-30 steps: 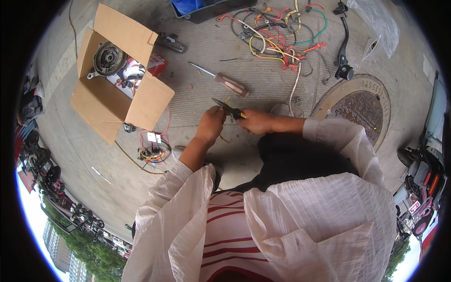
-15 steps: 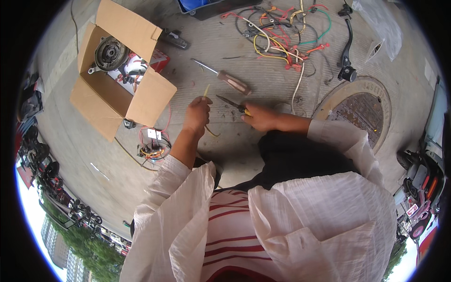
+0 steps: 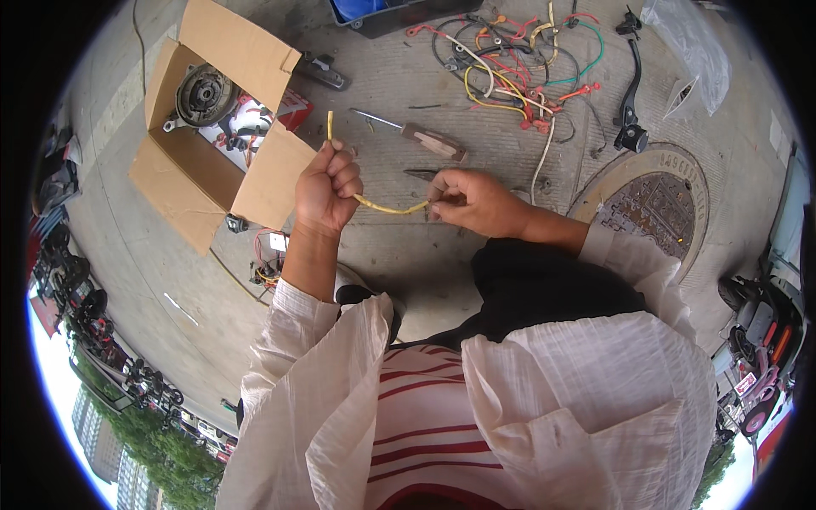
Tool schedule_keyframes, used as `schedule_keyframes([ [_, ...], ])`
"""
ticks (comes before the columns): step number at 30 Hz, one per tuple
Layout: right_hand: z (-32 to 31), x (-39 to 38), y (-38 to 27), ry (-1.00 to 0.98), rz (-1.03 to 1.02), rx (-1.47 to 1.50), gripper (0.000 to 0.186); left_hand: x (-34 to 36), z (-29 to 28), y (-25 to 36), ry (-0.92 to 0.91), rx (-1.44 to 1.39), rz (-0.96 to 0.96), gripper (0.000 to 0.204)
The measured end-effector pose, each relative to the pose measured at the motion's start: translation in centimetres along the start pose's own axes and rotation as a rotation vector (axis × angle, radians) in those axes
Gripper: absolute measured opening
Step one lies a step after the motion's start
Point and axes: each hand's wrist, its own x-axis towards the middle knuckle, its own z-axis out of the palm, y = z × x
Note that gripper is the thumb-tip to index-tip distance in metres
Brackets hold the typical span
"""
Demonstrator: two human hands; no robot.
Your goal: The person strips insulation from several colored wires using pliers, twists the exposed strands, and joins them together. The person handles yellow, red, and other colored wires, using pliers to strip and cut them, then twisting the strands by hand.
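One length of yellow wire [image 3: 393, 210] is in both hands, sagging between them over the concrete floor. The left hand [image 3: 330, 189] has its fingers curled around it, thumb pressed up near the top, and a short end pokes above the fist. The right hand [image 3: 476, 202] pinches the other end between thumb and forefinger; its remaining fingers are folded in, and I can't make them out well.

I count one pair of pliers [image 3: 419, 174], only the dark tip showing past the right knuckles; the rest is covered, so how it's held I cannot tell. One screwdriver [image 3: 433, 143] lies just beyond the hands, and one open cardboard box [image 3: 270, 174] stands to the left, a round metal part [image 3: 204, 93] inside it. The wires in the tangle [image 3: 510, 76] cross too much to count. The left forearm partly hides a small wire bundle [image 3: 270, 270], and the upper edge cuts off a black tray [image 3: 408, 15].

The box's nearest flap comes close beside the left fist. On the right, concrete runs from the right hand to the rim of one round manhole cover [image 3: 667, 204], with one black lever [image 3: 629, 98] beyond.
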Motion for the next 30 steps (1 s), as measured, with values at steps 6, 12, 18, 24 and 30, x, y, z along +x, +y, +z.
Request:
schedule_keyframes([
  [6,0.2,0.0,0.1,0.037,-0.032,0.031,0.011,-0.1,0.6,-0.2,-0.008,0.026,0.007,0.020],
  [12,0.0,0.1,0.2,0.052,-0.132,-0.101,0.009,0.2,1.5,-0.4,0.077,0.064,0.064,0.021],
  [18,-0.9,-0.1,-2.0,-0.156,-0.081,-0.351,0.014,-0.5,3.1,-1.4,-0.033,0.319,0.101,0.025],
  [24,-0.6,1.1,-5.8,0.136,-0.378,0.065,0.020,-1.5,4.1,-3.5,-0.350,0.623,-0.005,0.030],
  [30,-0.5,0.5,-7.2,0.153,-0.445,0.036,0.021,-1.5,4.2,-4.5,-0.354,0.673,0.023,0.031],
])
